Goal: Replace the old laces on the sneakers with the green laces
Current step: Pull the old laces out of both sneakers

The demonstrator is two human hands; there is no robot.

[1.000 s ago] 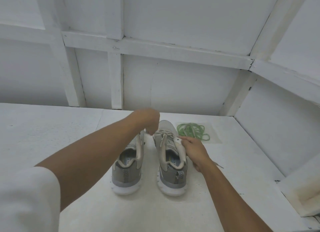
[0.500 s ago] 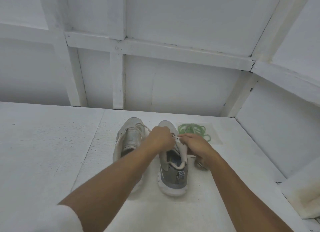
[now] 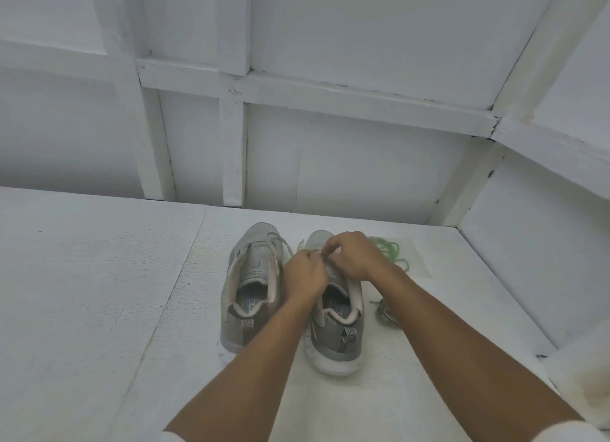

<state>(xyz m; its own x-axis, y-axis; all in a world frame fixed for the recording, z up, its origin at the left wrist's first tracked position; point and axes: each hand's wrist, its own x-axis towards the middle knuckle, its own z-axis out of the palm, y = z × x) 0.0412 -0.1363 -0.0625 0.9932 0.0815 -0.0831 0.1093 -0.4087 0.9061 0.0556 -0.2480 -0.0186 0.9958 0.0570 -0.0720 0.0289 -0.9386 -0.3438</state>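
Two grey sneakers stand side by side on the white table, toes pointing away. The left sneaker (image 3: 252,290) has no lace through its front. Over the lacing area of the right sneaker (image 3: 336,336) both hands meet. My left hand (image 3: 305,273) and my right hand (image 3: 355,255) have their fingers curled and pinch the old pale lace (image 3: 317,251) at the eyelets. The green laces (image 3: 392,250) lie in a loose coil on a clear bag just behind my right hand. A removed old lace (image 3: 384,313) lies bunched to the right of the right sneaker.
White panelled walls (image 3: 330,161) close the table at the back and the right. The white tabletop (image 3: 99,293) stretches wide to the left. A white block (image 3: 581,372) sits at the right front edge.
My left hand came down from above the shoes onto the right sneaker's lacing. My right hand moved forward from the shoe's collar to meet it. The left sneaker now stands uncovered.
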